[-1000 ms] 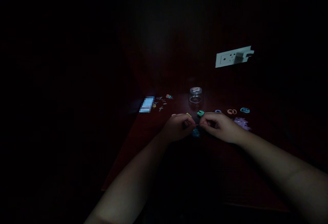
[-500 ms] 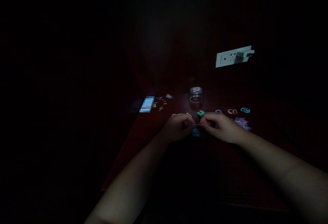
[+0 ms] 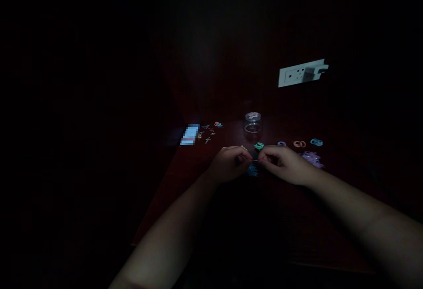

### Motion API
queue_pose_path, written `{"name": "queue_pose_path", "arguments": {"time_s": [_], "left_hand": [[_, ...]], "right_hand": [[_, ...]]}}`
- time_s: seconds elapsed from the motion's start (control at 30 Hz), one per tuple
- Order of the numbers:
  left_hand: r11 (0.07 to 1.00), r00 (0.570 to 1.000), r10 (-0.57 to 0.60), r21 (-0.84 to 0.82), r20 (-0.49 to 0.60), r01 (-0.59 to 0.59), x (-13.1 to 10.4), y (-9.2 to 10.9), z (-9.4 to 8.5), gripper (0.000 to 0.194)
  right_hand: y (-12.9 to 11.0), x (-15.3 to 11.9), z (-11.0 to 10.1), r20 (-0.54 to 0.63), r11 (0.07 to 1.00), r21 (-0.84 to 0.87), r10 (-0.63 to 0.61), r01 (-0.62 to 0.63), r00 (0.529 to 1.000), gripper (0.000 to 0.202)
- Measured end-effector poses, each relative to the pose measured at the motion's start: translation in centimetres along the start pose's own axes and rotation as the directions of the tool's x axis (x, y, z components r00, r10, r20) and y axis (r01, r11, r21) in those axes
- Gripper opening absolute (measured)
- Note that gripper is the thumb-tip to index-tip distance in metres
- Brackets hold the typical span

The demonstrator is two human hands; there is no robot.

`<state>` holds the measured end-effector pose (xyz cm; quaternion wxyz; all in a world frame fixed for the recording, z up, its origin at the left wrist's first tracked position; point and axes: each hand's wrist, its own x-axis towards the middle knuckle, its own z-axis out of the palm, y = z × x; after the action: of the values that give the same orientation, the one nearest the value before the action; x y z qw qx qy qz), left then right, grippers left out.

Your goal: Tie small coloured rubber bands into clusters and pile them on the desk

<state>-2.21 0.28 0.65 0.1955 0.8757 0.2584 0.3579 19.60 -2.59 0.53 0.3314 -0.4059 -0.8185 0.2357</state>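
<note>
My left hand [image 3: 233, 163] and my right hand [image 3: 280, 163] face each other above the dark red table, fingertips pinched and a small gap apart. A thin pale strand [image 3: 255, 160] spans the gap, its ends hidden in both pinches; its kind is too small to make out. Just below the fingertips lies a small pile of blue pieces [image 3: 253, 170]. Green pieces [image 3: 258, 146] show right behind the fingertips, and a bit of something yellow [image 3: 243, 148] peeks out behind my left hand. Purple translucent pieces [image 3: 311, 159] are heaped beside my right wrist.
A clear lidded jar [image 3: 253, 124] stands behind my hands. Orange rings [image 3: 299, 144], blue rings [image 3: 316, 142] and a violet ring [image 3: 281, 144] lie to the right. At left are a lit phone [image 3: 189, 135] and small scattered pieces [image 3: 208, 140]. A wall socket [image 3: 301, 73] holds a plug.
Both hands stay almost in the same place, still pinching. The pale strand between the fingertips shows slightly differently; the objects on the table have not moved.
</note>
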Motion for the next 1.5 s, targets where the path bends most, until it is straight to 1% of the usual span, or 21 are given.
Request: {"name": "queue_pose_path", "arguments": {"time_s": [0.53,0.77,0.9,1.13,1.5], "left_hand": [[0.999,1.000,0.020,0.030,-0.008,-0.020,-0.01,0.10,-0.03,0.008],[0.999,1.000,0.006,0.034,-0.014,-0.005,-0.05,-0.03,-0.03,0.008],[1.000,1.000,0.021,0.021,-0.018,-0.021,-0.04,-0.11,-0.02,0.007],[0.999,0.999,0.001,0.034,-0.037,0.000,0.03,0.04,-0.03,0.007],[0.999,1.000,-0.006,0.042,-0.022,0.007,0.06,0.18,-0.08,0.009]], "right_hand": [[0.20,-0.03,0.09,0.023,1.000,-0.019,0.005,-0.005,1.000,0.016],[0.05,-0.06,0.08,0.033,1.000,0.020,0.020,-0.020,0.999,0.015],[0.03,-0.07,0.03,0.037,1.000,0.020,0.019,-0.019,0.999,0.015],[-0.18,-0.09,-0.02,0.058,0.999,0.006,0.038,-0.038,0.998,0.014],[0.02,0.01,0.12,0.058,1.000,-0.001,0.013,-0.013,0.998,0.014]]}}
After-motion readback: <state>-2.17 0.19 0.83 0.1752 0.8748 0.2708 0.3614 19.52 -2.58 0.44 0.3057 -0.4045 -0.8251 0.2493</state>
